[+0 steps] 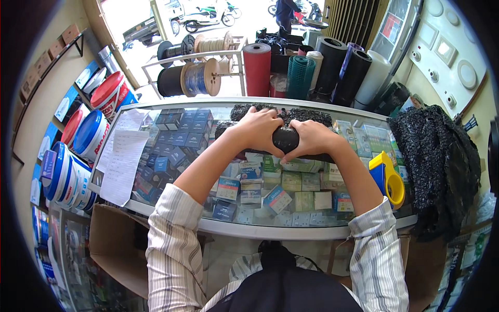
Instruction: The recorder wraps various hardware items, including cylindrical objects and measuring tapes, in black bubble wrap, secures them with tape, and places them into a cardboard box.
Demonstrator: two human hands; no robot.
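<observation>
Both my hands are at the far side of a glass-topped display counter. Between them is a small black bundle with a rounded end, apparently wrapped in plastic. My left hand curls around its left side, and my right hand presses from the right. The thumbs almost meet at its near edge. Behind the hands lie more black bubble-wrapped bundles, partly covered by my fingers. What is inside the wrapping is hidden.
A yellow and blue tape dispenser stands on the counter's right side. Black bubble wrap drapes over the right end. Handwritten papers overhang the left edge. Small boxes show under the glass. An open cardboard box sits below left.
</observation>
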